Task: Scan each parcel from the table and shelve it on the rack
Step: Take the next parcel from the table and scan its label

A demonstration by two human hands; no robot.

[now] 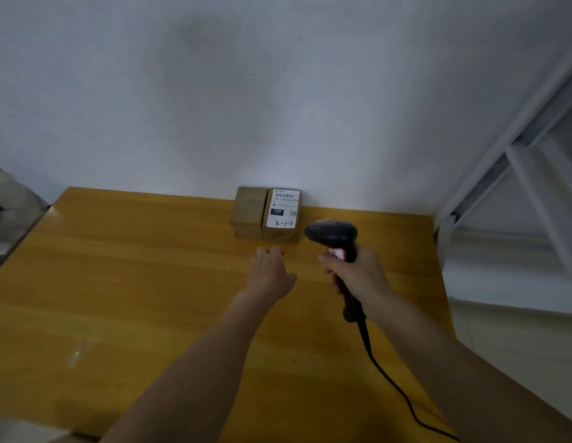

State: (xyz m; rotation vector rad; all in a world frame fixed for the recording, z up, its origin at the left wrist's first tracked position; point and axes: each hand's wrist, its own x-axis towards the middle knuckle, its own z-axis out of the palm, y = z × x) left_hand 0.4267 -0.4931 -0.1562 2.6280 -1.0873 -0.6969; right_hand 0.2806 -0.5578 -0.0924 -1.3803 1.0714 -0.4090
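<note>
Two small cardboard boxes (pixel 265 214) side by side at the far edge of the yellow tabletop (pixel 118 282) against the wall, left hand (pixel 271 271) spread flat just short of them, not touching, right hand (pixel 358 273) gripping a black corded scanner (pixel 334 235) aimed at the labelled box (pixel 283 215), white rack (pixel 514 155) at right.

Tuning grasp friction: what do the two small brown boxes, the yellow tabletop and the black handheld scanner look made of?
Two small brown boxes: matte corrugated cardboard, likely; dull tan faces, white paper label.
Yellow tabletop: wood or wood-grain laminate, semi-gloss; streaky grain, soft glare.
Black handheld scanner in the right hand: moulded plastic, satin sheen.
</note>
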